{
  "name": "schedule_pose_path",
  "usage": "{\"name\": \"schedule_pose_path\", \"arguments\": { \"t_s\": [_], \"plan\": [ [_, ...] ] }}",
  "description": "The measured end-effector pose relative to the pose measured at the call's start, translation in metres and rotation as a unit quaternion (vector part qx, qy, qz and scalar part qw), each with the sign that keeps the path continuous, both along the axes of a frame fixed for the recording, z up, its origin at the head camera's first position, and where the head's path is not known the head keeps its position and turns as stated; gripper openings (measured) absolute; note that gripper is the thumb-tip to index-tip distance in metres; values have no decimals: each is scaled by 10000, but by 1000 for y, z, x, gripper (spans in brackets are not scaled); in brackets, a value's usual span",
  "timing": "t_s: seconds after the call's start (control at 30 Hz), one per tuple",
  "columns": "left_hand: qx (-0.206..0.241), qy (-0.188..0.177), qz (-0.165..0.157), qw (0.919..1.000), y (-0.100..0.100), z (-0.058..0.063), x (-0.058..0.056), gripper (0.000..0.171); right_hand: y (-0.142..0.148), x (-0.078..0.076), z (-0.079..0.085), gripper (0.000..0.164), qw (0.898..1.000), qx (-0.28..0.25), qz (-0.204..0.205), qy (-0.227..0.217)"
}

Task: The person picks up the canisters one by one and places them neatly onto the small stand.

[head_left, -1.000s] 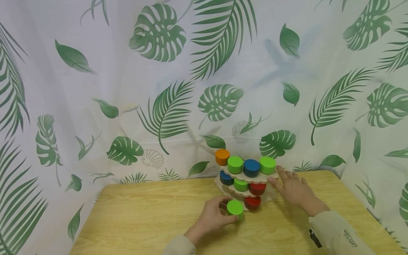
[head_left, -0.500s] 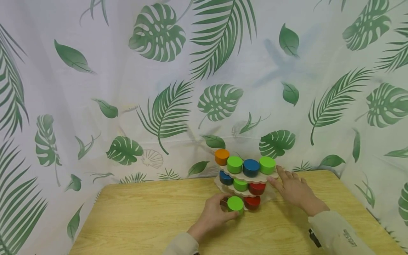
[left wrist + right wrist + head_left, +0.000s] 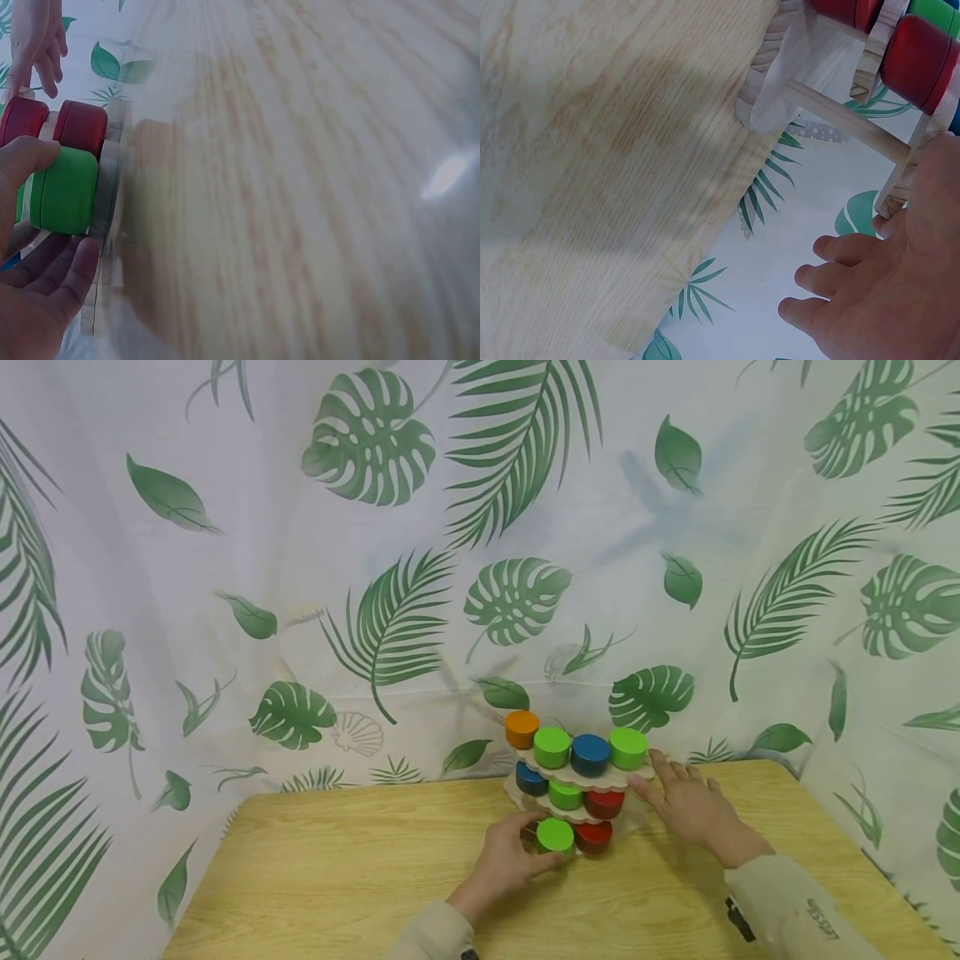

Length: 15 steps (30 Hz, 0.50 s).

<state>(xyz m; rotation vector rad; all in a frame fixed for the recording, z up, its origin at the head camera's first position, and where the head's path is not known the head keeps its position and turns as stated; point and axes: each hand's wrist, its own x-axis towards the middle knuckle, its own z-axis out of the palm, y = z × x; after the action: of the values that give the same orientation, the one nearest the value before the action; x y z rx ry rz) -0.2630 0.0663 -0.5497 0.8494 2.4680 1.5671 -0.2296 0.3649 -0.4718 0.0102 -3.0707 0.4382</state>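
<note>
My left hand [image 3: 502,860] holds a small round green tin [image 3: 555,837] with thumb and fingers at the front of a wooden tiered stand [image 3: 630,777]. In the left wrist view this green tin [image 3: 69,191] stands at the lowest tier, beside a red tin [image 3: 81,126]. My right hand [image 3: 693,802] pinches the right end of the stand's top tier between thumb and forefinger. Its other fingers reach out loosely past the edge in the right wrist view, where a wooden post [image 3: 847,120] shows between tiers.
On the top tier sit an orange tin [image 3: 522,729], a blue tin [image 3: 591,755] and two green ones. The middle tier carries a blue tin [image 3: 532,778], a green and a red one. The wooden table [image 3: 337,860] ends at a leaf-print cloth [image 3: 420,635] behind.
My left hand has moved the green tin slightly away from me, up against the lowest tier next to the red one. The right hand keeps its place on the stand.
</note>
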Motion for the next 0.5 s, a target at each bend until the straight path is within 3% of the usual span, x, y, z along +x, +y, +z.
{"name": "schedule_pose_path", "arguments": {
  "t_s": [0.5],
  "plan": [
    [320,-345,469,9978,8,-1,0,57,-1,1,1,91,10000,12,-4,-31]
  ]
}}
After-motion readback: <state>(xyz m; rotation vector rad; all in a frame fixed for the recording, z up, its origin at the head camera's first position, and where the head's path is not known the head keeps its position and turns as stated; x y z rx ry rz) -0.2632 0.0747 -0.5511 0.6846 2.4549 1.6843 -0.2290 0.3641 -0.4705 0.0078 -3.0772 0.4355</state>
